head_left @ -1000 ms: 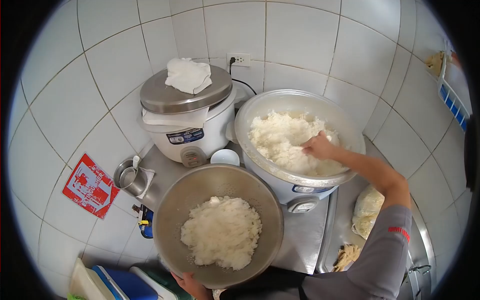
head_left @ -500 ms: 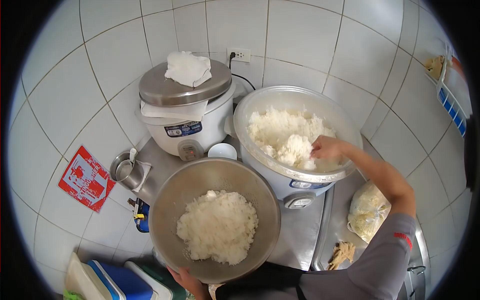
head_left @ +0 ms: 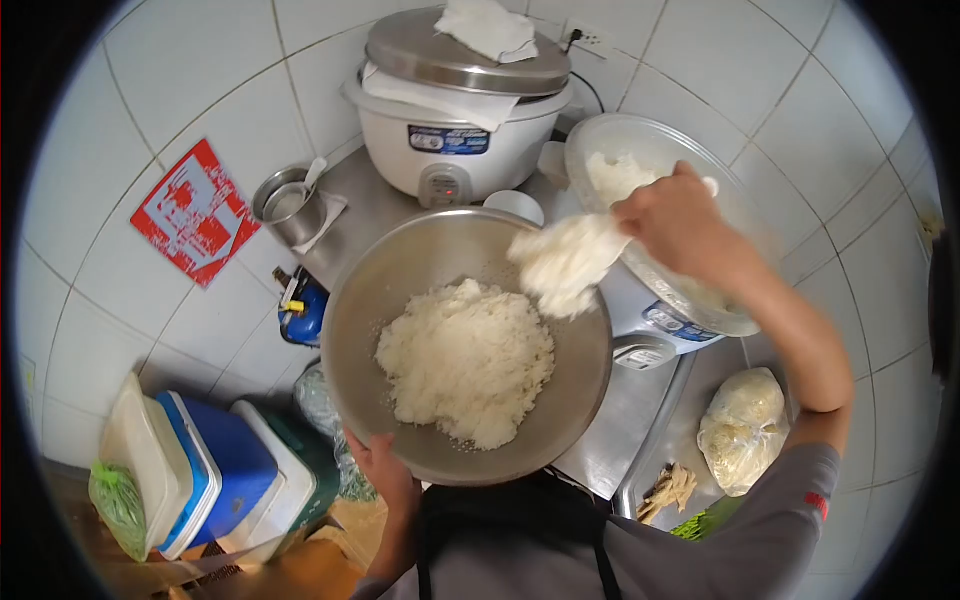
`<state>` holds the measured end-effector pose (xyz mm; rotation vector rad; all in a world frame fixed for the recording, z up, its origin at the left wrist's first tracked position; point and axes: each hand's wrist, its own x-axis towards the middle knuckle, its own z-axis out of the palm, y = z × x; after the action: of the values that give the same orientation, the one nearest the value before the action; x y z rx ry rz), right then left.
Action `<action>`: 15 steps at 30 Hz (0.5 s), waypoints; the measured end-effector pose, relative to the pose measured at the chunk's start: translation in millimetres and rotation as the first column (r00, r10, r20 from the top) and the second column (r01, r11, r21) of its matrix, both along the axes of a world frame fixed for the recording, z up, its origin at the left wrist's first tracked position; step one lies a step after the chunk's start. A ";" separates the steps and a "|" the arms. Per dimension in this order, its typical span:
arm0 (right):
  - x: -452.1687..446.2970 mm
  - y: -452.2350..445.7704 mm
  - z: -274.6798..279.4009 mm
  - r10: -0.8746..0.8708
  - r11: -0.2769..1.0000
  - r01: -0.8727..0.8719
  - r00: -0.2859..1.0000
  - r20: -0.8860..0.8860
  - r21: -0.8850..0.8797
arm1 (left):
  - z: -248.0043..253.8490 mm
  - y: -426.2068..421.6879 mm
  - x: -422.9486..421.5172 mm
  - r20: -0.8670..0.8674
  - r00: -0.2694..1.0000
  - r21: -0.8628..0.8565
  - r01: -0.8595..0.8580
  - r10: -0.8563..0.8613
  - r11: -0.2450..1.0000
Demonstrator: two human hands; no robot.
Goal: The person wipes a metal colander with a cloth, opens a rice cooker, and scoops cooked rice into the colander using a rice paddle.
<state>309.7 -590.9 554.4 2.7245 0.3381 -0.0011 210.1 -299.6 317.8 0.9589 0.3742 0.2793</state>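
My left hand (head_left: 385, 470) grips the lower left rim of a wide metal bowl (head_left: 350, 290), which holds a mound of white rice (head_left: 465, 365). Over the bowl's upper right edge, my right hand (head_left: 675, 220) is closed at the near end of a clump of rice (head_left: 570, 262); any tool under the rice is hidden. Behind that hand stands an open rice cooker (head_left: 735, 165) with more rice inside, partly covered from view by the hand and forearm.
A lidded rice cooker (head_left: 445, 150) with a white cloth (head_left: 488, 28) on top stands behind the bowl. Nearby are a small white bowl (head_left: 515, 206), a metal cup (head_left: 292, 212), a bagged item (head_left: 742, 430) and coolers (head_left: 225, 465).
My right hand has lifted a clump of rice out of the open cooker and carried it left over the metal bowl's edge. The view has shifted; my left hand still holds the rim.
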 end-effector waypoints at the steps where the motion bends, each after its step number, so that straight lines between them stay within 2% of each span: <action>1: 2.6 15.2 -16.3 0.023 0.999 -0.022 1.000 0.016 -0.035 | -1.1 0.4 -0.4 -0.011 1.000 -0.004 -0.012 0.012 1.000; 2: 2.3 26.1 -27.1 0.047 0.996 -0.045 0.998 0.031 -0.072 | -1.1 2.1 -1.2 -0.039 0.999 0.004 0.004 -0.004 1.000; 5: -5.9 44.5 -38.1 0.103 0.984 -0.103 0.995 0.003 0.147 | 7.8 0.9 -0.5 -0.055 0.998 -0.014 0.014 -0.014 1.000; 9: -40.8 43.9 -61.7 0.237 0.941 -0.222 0.971 -0.029 0.257 | 2.4 1.6 -1.2 -0.087 0.996 -0.035 -0.005 0.002 0.999; 10: -55.5 44.3 -69.3 0.240 0.938 -0.212 0.968 -0.073 0.274 | 3.6 2.2 -1.0 -0.060 0.998 -0.094 0.012 -0.017 0.996; 12: -81.9 46.7 -86.0 0.243 0.934 -0.186 0.957 -0.158 0.305 | 1.1 3.4 -0.4 -0.053 0.998 -0.065 0.018 -0.021 0.998; 15: -88.1 42.9 -148.3 0.182 0.956 -0.144 0.974 -0.136 0.255 | -2.9 4.1 -1.5 -0.058 0.998 -0.033 0.027 -0.029 0.999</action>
<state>221.7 -548.0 406.0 2.9367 0.6488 -0.1393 208.6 -295.4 314.9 0.9420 0.4173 0.2195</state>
